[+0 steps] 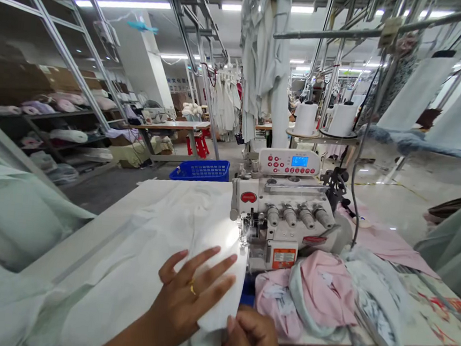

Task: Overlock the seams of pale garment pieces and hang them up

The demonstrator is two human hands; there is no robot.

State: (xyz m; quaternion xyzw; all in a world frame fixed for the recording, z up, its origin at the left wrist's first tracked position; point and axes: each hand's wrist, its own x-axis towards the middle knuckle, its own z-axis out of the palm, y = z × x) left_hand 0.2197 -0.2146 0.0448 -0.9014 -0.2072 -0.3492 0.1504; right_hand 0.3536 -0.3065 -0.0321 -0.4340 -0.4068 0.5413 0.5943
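Observation:
White fabric (pixel 138 256) lies spread over the sewing table, its right edge running up to the needle area of an overlock sewing machine (pixel 288 205). My left hand (pixel 187 293) rests flat on the fabric just in front of the lit presser foot (pixel 243 237), fingers apart, with a ring on one finger. Lower down, at the fabric's near right corner, my right hand (pixel 254 336) is closed with thumb and fingertips pinching the edge. Part of the right hand's fingers is hidden below the cloth.
Pink and pale cloth pieces (pixel 320 294) are heaped right of the machine. A blue plastic basket (pixel 200 170) stands behind the table. Thread cones (pixel 305 119) sit behind the machine, and pale green fabric (pixel 13 208) hangs at the left. Garments (pixel 265 52) hang overhead.

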